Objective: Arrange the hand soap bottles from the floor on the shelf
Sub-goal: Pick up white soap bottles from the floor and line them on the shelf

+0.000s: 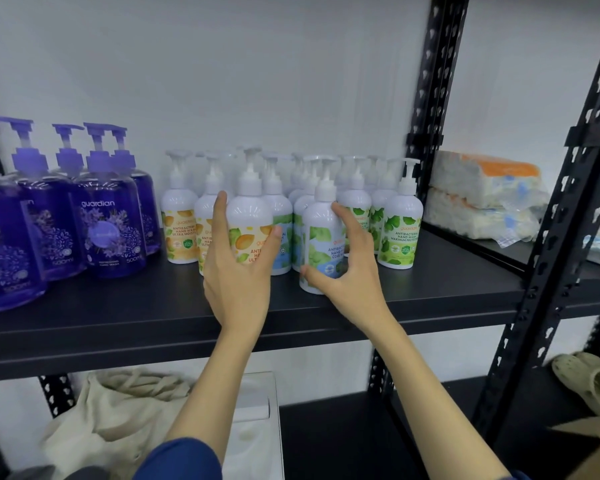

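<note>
Right now the left hand (238,268) is wrapped around an orange-label bottle (250,216), and the right hand (343,268) clasps a blue-label bottle (323,233); both bottles stand on the black shelf (153,306), at the front of a cluster of white pump bottles (357,199). Purple soap bottles (108,216) stand further left. Beyond the upright post, wrapped packs (482,195) lie stacked.

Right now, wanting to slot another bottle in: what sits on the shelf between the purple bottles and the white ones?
Nothing: head view shows bare shelf between purple bottles and white bottles.
</note>
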